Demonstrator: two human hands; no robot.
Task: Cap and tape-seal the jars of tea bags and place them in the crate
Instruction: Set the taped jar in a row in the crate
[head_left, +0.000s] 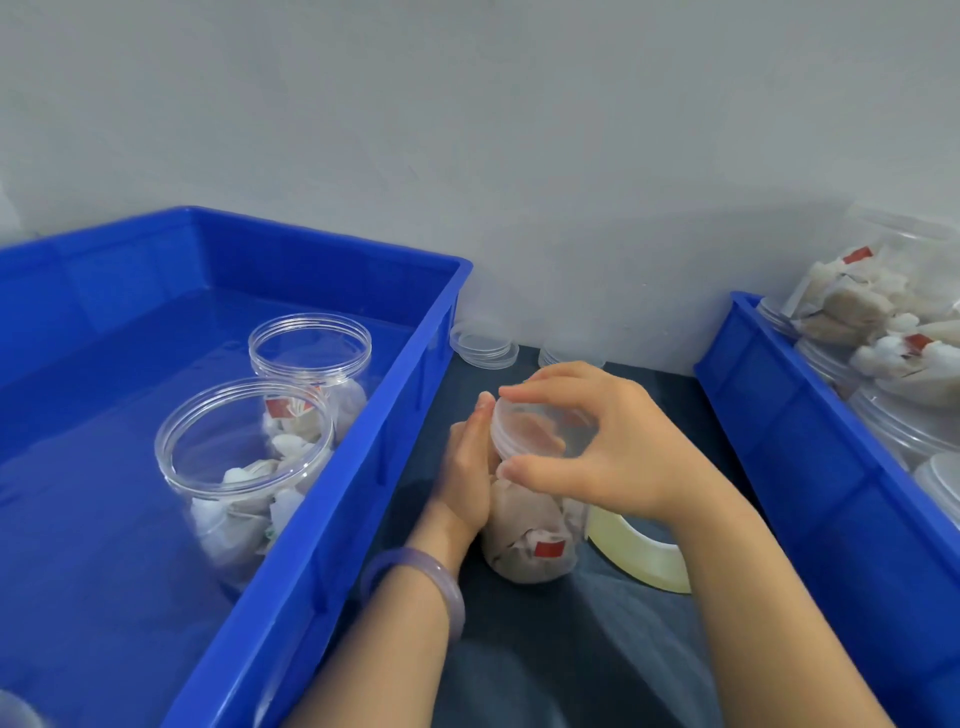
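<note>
Dark cloth (545, 649) between crates (332, 499) (tape (644, 561) close): left hand (467, 467) around jar (530, 535), right hand (613, 441) pinch-tight on lid (535, 426).

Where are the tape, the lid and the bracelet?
tape (641, 564), head view, on its outer band
lid (535, 428), head view, on its clear top
bracelet (410, 557), head view, on its top curve

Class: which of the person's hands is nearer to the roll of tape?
Right. The right hand, gripping the lid, is close beside the roll of tape; the left hand holds the jar on the side away from it.
</note>
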